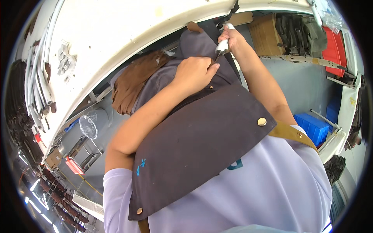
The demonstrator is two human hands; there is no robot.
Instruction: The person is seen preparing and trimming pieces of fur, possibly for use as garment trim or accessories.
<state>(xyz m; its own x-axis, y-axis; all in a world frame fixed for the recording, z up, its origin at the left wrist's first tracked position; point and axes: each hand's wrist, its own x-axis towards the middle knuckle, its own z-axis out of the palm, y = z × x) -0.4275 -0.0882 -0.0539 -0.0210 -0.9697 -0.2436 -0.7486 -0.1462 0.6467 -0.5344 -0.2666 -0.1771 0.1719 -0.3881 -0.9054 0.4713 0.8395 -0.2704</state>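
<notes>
Nearest the lens: dark grey apron (pixel 202 147) bib over a pale lilac shirt (pixel 272 186), brass snap at its corner. Beyond it, left hand (pixel 194 73) curled and pressed down on a grey fabric piece (pixel 194 44) lying over the person's front, below the white table (pixel 128 35) edge. Right hand (pixel 232 39) closed round a small white-handled cutting tool (pixel 222 47), tip meeting the cloth just beside the left fingers. Brown suede piece (pixel 134 83) hangs left of the grey one. Judgement: cloth wants holding taut, blade angled away from the left fingertips, short strokes. Farther: cardboard box (pixel 266 33), red crate (pixel 334 44), blue bin (pixel 316 126).
</notes>
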